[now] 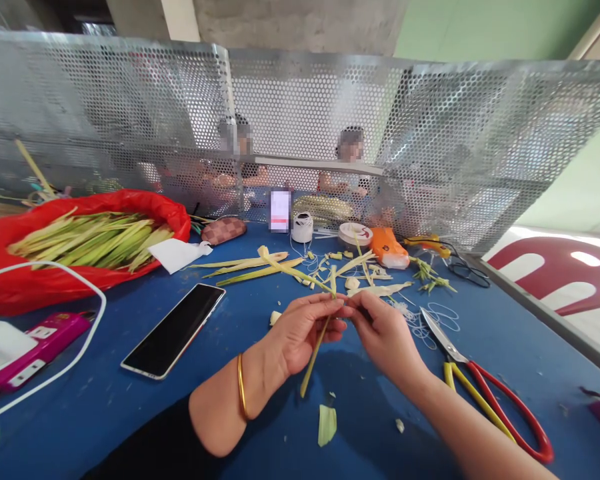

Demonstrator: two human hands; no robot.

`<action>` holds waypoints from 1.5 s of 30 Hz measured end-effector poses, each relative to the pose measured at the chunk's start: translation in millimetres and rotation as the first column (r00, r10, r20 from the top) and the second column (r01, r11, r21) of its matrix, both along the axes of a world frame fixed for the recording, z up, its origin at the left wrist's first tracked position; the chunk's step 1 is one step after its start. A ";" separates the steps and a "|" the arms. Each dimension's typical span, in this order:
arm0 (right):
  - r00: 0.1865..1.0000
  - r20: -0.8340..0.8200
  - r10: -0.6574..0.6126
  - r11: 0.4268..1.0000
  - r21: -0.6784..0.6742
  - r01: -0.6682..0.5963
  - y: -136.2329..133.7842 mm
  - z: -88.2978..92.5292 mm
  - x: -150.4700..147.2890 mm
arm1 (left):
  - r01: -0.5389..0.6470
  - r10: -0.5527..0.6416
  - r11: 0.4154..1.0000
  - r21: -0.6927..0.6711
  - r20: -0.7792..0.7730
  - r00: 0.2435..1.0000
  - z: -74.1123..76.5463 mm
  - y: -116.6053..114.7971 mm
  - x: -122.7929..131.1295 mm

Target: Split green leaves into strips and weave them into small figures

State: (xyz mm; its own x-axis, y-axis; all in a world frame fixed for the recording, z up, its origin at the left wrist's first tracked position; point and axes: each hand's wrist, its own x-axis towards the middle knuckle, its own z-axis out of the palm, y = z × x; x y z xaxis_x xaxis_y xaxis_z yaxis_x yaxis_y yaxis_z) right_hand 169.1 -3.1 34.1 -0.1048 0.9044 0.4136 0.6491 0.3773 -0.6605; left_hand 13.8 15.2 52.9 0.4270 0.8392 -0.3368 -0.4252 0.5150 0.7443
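Note:
My left hand, with a gold bangle at its wrist, pinches a narrow yellow-green leaf strip whose lower end hangs toward me. Another piece of leaf crosses it just above the fingers. Close beside, my right hand is pinched near the crossing; its fingertips touch the left ones, and what lies between them is too small to make out. Beyond the hands, long pale leaf strips and small scraps lie on the blue table. A short cut leaf piece rests below them.
Red-and-yellow-handled scissors lie open at right by tangled white thread. A black phone, a purple power strip and a red bag of leaves occupy the left. Behind a perforated metal screen sit two people.

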 end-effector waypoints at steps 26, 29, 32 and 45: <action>0.993 -0.119 0.015 0.999 -0.049 -0.021 -1.4 -4.9 -9.1 | -0.080 0.358 0.856 0.512 -0.474 0.804 -21.6 5.2 10.4; 0.975 -0.220 0.034 0.989 -0.134 -0.065 0.7 -2.5 -9.0 | -0.133 0.318 0.901 0.413 -0.420 0.850 -17.9 7.2 9.5; 0.945 -0.327 -0.005 0.977 -0.204 -0.065 2.6 -0.6 -8.4 | -0.172 0.250 0.953 0.250 -0.326 0.912 -8.8 8.0 6.6; 0.947 -0.320 0.024 0.974 -0.208 -0.095 1.2 -2.0 -8.3 | -0.229 0.319 0.928 0.294 -0.310 0.895 -8.2 3.7 8.2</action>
State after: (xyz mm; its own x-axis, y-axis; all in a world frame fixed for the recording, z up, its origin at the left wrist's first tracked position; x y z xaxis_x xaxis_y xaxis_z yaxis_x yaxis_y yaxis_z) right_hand 160.8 -1.9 32.0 -0.0584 0.9720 0.2278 0.3765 0.2327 -0.8967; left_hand 22.0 19.0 44.7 0.0616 0.9799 -0.1899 -0.2142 0.1988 0.9564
